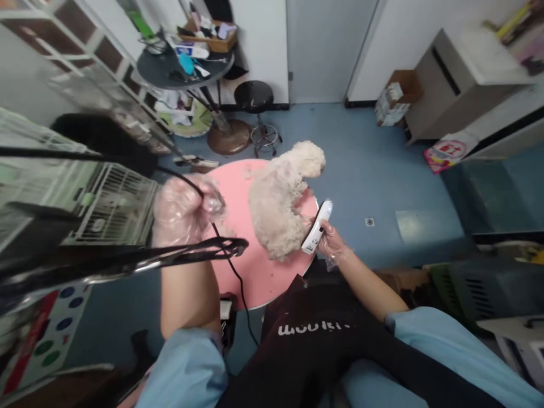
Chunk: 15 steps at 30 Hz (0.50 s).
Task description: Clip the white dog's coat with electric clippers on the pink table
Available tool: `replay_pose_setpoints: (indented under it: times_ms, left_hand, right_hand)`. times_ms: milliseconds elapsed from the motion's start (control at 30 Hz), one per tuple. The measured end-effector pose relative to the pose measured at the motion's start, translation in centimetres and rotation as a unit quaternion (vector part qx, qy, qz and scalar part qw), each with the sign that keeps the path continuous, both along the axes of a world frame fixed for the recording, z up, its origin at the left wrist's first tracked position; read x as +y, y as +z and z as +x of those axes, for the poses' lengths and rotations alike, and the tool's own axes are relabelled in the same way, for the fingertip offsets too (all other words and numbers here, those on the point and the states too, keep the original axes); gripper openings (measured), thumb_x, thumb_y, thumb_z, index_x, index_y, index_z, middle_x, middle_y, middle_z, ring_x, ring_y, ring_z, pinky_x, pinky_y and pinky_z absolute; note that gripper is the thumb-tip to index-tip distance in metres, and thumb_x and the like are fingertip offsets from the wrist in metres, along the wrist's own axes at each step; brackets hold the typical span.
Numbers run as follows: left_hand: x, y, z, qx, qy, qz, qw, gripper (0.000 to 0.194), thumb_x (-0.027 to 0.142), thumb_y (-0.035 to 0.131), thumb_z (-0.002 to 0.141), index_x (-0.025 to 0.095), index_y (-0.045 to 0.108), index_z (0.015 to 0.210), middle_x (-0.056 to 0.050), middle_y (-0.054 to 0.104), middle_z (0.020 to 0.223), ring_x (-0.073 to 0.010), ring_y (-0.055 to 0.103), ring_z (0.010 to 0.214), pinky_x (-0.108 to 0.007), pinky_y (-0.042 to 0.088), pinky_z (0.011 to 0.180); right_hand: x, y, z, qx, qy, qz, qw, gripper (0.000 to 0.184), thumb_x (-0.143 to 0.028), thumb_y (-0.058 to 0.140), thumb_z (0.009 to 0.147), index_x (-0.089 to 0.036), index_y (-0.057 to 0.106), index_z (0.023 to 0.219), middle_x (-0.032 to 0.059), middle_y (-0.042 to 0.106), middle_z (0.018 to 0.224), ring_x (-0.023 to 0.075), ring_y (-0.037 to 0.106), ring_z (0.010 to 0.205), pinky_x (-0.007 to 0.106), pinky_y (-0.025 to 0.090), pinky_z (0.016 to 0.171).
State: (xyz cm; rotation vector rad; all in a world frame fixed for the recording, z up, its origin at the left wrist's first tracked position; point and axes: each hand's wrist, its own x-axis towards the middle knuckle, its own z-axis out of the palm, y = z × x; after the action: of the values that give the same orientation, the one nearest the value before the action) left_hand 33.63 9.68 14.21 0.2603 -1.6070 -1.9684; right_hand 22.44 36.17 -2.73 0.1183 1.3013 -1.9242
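A cream-coloured, curly-coated dog point(274, 204) stands on a round pink table point(263, 283), its head at the far right edge. My right hand point(332, 242), in a clear plastic glove, is wrapped round a white hair clipper point(317, 229) beside the dog's rear right side. Whether the blade touches the coat I cannot tell. My left hand point(191, 204), also in a clear glove, is closed on a black cord point(238, 275) left of the dog. That cord comes in from the left and drops over the table's near edge. Glossy black straps point(212, 246) hang close to the camera, in front of my left forearm.
Behind the table are a black stool point(254, 97) and a dark round table point(182, 71) with grooming items. Wire cages point(114, 198) stand at left. On the right are a cardboard box point(406, 88), a grey cabinet point(442, 85) and a pink-and-white bag point(450, 150).
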Motion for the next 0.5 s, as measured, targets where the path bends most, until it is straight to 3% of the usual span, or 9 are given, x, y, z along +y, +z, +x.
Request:
replay_pose_setpoints:
  times_ms: [100, 133, 200, 233, 300, 333, 400, 433, 500]
  left_hand:
    - [0.8, -4.4, 0.5, -0.001, -0.206, 0.026, 0.978, 0.056, 0.065, 0.08, 0.048, 0.021, 0.047, 0.042, 0.007, 0.03, 0.029, -0.0083, 0.033, 0.024, -0.021, 0.031, 0.028]
    - [1.2, -6.1, 0.6, -0.018, -0.203, 0.06, 0.977, 0.066, 0.081, 0.07, 0.048, 0.021, 0.042, 0.04, 0.006, 0.028, 0.028, -0.0075, 0.029, 0.023, -0.022, 0.03, 0.028]
    - [2.2, -9.0, 0.5, -0.147, -0.12, 0.05, 0.981, 0.071, 0.093, 0.054, 0.048, 0.022, 0.046, 0.047, 0.002, 0.043, 0.037, -0.0117, 0.042, 0.031, -0.028, 0.042, 0.034]
    - [2.9, -10.2, 0.3, -0.229, -0.053, -0.002, 0.972, 0.067, 0.089, 0.054, 0.057, 0.022, 0.056, 0.056, -0.001, 0.057, 0.05, -0.0163, 0.057, 0.046, -0.034, 0.053, 0.049]
    - [4.5, -12.3, -0.4, -0.267, 0.0, -0.052, 0.962, 0.047, 0.067, 0.069, 0.067, 0.021, 0.068, 0.077, -0.007, 0.072, 0.085, -0.026, 0.069, 0.087, -0.043, 0.057, 0.083]
    - [5.3, -13.2, -0.7, -0.283, 0.036, -0.085, 0.955, 0.042, 0.057, 0.075, 0.066, 0.021, 0.07, 0.086, -0.01, 0.071, 0.104, -0.0302, 0.064, 0.109, -0.045, 0.051, 0.099]
    - [6.9, -15.0, -1.2, -0.361, 0.112, -0.222, 0.899, 0.059, 0.047, 0.079, 0.063, 0.021, 0.067, 0.115, -0.012, 0.055, 0.142, -0.0355, 0.043, 0.139, -0.047, 0.034, 0.117]
    - [7.5, -15.9, -1.4, -0.39, 0.137, -0.245, 0.877, 0.075, 0.044, 0.081, 0.061, 0.019, 0.061, 0.128, -0.014, 0.045, 0.151, -0.0371, 0.036, 0.143, -0.049, 0.029, 0.119]
    - [8.2, -17.6, -1.5, -0.395, 0.164, -0.247, 0.869, 0.093, 0.041, 0.081, 0.064, 0.016, 0.044, 0.145, -0.017, 0.04, 0.155, -0.035, 0.038, 0.143, -0.046, 0.032, 0.118]
  right_hand:
    - [2.3, -1.0, 1.3, -0.07, 0.007, 0.003, 0.998, 0.047, -0.065, 0.07, 0.066, -0.019, 0.061, 0.075, 0.0016, 0.066, 0.059, 0.0177, 0.065, 0.053, 0.032, 0.058, 0.053]
    - [2.9, -1.4, 1.8, -0.089, 0.002, 0.016, 0.996, 0.048, -0.066, 0.069, 0.067, -0.019, 0.06, 0.072, 0.002, 0.065, 0.056, 0.0175, 0.063, 0.048, 0.031, 0.056, 0.048]
    - [3.8, -2.1, 2.7, -0.107, -0.017, 0.036, 0.993, 0.048, -0.067, 0.069, 0.067, -0.02, 0.059, 0.068, 0.0023, 0.063, 0.052, 0.0167, 0.06, 0.043, 0.029, 0.053, 0.042]
    - [4.2, -2.4, 2.9, -0.102, -0.027, 0.036, 0.994, 0.048, -0.066, 0.07, 0.067, -0.02, 0.059, 0.068, 0.0025, 0.064, 0.053, 0.0165, 0.06, 0.043, 0.028, 0.053, 0.042]
    - [4.5, -2.5, 2.7, -0.069, -0.027, 0.015, 0.997, 0.049, -0.065, 0.076, 0.062, -0.02, 0.06, 0.073, 0.0024, 0.068, 0.059, 0.0157, 0.062, 0.045, 0.027, 0.054, 0.043]
    - [4.5, -2.2, 2.3, -0.045, -0.016, 0.002, 0.999, 0.05, -0.063, 0.08, 0.058, -0.021, 0.061, 0.076, 0.002, 0.07, 0.063, 0.0153, 0.062, 0.046, 0.027, 0.055, 0.045]
    - [3.6, -1.4, 0.8, 0.016, 0.02, -0.005, 1.0, 0.053, -0.058, 0.087, 0.051, -0.021, 0.063, 0.08, 0.0011, 0.071, 0.066, 0.0148, 0.063, 0.048, 0.026, 0.055, 0.047]
    - [2.7, -0.8, 0.0, 0.053, 0.038, 0.002, 0.998, 0.053, -0.057, 0.087, 0.051, -0.021, 0.063, 0.082, 0.0011, 0.071, 0.067, 0.0151, 0.064, 0.05, 0.026, 0.056, 0.048]
    - [0.1, 0.5, -1.6, 0.159, 0.054, 0.027, 0.985, 0.049, -0.057, 0.083, 0.058, -0.02, 0.064, 0.084, 0.0009, 0.069, 0.066, 0.0144, 0.062, 0.051, 0.026, 0.055, 0.049]
